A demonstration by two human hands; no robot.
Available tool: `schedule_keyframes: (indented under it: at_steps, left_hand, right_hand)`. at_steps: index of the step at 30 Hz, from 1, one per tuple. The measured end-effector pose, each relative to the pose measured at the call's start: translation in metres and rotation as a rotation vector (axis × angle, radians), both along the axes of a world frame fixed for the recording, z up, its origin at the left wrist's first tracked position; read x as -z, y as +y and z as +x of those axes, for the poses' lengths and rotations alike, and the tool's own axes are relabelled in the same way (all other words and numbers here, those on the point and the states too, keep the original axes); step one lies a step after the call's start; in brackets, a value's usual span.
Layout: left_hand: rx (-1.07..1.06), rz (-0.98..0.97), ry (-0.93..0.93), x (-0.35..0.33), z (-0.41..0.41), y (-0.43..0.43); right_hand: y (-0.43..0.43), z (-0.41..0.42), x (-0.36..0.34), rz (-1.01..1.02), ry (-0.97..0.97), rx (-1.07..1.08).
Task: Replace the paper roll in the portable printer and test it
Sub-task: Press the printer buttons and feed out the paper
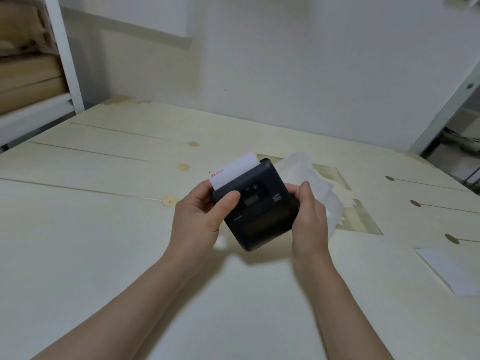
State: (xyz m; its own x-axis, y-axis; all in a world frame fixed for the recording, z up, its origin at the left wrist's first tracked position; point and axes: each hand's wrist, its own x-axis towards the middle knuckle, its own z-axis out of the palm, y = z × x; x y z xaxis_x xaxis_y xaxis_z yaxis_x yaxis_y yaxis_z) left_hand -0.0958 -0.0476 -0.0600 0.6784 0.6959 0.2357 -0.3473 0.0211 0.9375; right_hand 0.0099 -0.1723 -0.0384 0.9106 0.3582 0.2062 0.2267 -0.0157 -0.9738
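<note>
Printer (257, 203) held above the table (104, 255) between both hands, lid closed. Left hand (200, 219) gripping its left edge, thumb pressed on the top face beside the small display. Right hand (309, 216) clasping the right edge, fingers wrapped underneath. Paper (233, 170) sticking out of the slot beyond the left fingers, red print at one corner. Roll itself hidden inside the body; seating impossible to judge. Risk from here: strip jamming or feeding skewed if the lid is not fully latched; thumb hitting a button too soon; printer slipping if either grip loosens. Crumpled wrapper (306, 172) just beyond the right hand; loose sheet (452, 271) well off to the right.
</note>
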Motion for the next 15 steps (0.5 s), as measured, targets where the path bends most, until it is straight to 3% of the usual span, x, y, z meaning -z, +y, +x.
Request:
schedule_keyframes:
  at_steps: [3,9,15]
  left_hand:
    - [-0.058,0.051,-0.052,-0.006,0.000,-0.003]
    - [-0.202,0.050,-0.046,-0.006,0.006,-0.013]
    - [-0.231,0.041,-0.032,-0.004,0.006,-0.013]
  right_hand:
    - [-0.002,-0.001,-0.003,0.036,-0.099,-0.040]
    - [0.011,-0.015,0.003,0.196,-0.089,0.077]
    - [0.013,-0.013,0.005,0.162,-0.076,0.105]
